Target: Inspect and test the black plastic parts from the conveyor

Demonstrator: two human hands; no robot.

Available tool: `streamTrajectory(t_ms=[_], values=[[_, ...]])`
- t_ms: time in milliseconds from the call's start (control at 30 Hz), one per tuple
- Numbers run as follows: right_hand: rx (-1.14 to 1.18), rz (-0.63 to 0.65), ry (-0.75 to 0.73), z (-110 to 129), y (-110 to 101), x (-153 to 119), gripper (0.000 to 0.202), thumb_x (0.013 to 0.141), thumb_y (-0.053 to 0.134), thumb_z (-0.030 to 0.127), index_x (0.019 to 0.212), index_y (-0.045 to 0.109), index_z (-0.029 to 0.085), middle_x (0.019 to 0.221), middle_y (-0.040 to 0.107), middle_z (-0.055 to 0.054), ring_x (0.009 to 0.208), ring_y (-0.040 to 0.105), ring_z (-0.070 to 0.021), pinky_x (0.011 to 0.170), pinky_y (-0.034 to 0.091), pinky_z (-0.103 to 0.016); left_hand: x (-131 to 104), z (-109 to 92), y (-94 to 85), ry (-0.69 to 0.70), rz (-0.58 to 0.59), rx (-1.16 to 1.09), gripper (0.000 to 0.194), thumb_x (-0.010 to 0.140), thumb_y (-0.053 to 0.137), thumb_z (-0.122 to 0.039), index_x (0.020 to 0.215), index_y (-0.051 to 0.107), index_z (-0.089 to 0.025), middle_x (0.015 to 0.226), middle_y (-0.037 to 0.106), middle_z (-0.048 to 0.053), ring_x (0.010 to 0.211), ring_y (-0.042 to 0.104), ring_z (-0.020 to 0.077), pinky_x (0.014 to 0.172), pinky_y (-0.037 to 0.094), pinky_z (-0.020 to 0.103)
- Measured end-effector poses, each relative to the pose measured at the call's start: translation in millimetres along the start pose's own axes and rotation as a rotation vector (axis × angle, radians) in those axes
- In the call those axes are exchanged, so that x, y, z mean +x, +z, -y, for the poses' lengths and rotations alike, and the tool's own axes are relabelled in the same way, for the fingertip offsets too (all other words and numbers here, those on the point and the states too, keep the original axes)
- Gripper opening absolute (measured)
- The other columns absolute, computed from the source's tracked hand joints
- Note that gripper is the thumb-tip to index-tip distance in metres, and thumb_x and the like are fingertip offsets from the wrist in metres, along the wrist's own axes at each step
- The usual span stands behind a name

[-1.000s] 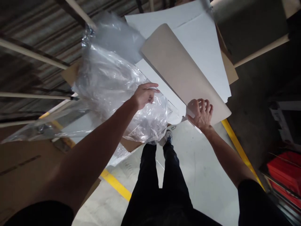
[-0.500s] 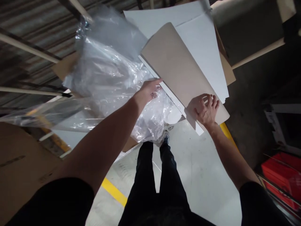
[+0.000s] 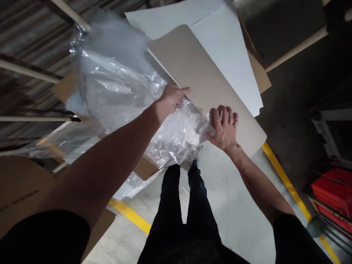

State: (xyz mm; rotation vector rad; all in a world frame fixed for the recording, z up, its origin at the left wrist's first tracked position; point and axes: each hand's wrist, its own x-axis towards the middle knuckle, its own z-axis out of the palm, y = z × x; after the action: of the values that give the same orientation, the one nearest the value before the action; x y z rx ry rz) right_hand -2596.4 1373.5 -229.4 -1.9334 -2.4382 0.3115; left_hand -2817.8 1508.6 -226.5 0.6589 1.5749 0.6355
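We reach out with both arms bare from short dark sleeves. Our left hand (image 3: 172, 98) stretches far forward, wrist nearly straight, fingers curled down and pinched into the clear plastic sheeting (image 3: 118, 91), so it has a bunch of the film in its grasp. Our right hand (image 3: 224, 126) sits closer in, wrist bent back a little, fingers spread and bent like a claw, fingertips pressing on the near corner of the tan cardboard sheet (image 3: 203, 80); whether the thumb hooks under that edge we cannot tell.

The plastic lies to the left of and beneath the left hand: thin, glossy, heavily crumpled, with bright creases, and it bulges in a loose heap that spills down toward our legs. A fold of it runs between the two hands and touches the right thumb side.

The cardboard spreads ahead of the right hand and just right of the left hand: flat, matte, grey-brown, a long smooth panel with a rounded far corner. Under it and beyond lie white sheets (image 3: 225, 47), also flat and matte, with straight cut edges. A brown board (image 3: 257, 75) peeks out at the far right of these.

Below the right forearm a yellow floor line (image 3: 286, 183) crosses pale concrete; red crates (image 3: 334, 200) stand well off to the right.
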Motion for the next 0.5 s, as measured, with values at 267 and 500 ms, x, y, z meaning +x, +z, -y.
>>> streamTrajectory(t_ms=[267, 500], values=[[0.066, -0.050, 0.039, 1, -67, 26, 0.057, 0.103, 0.032, 0.014, 0.157, 0.050, 0.020, 0.146, 0.064, -0.017, 0.127, 0.062, -0.0351, 0.097, 0.059, -0.054, -75, -64, -31.6, 0.114, 0.213, 0.159, 0.021, 0.089, 0.079, -0.029, 0.094, 0.068, -0.013, 0.090, 0.067, 0.010, 0.058, 0.048, 0.0099, 0.057, 0.036, 0.026], [0.133, -0.055, 0.023, -71, -204, -41, 0.050, 0.105, 0.041, 0.031, 0.150, 0.060, 0.024, 0.135, 0.073, -0.014, 0.112, 0.075, -0.0320, 0.094, 0.063, -0.050, -191, -119, -124.5, 0.529, 0.042, 0.876, 0.053, 0.069, 0.088, -0.015, 0.120, 0.073, -0.016, 0.109, 0.071, 0.005, 0.081, 0.060, 0.0175, 0.090, 0.047, 0.036]])
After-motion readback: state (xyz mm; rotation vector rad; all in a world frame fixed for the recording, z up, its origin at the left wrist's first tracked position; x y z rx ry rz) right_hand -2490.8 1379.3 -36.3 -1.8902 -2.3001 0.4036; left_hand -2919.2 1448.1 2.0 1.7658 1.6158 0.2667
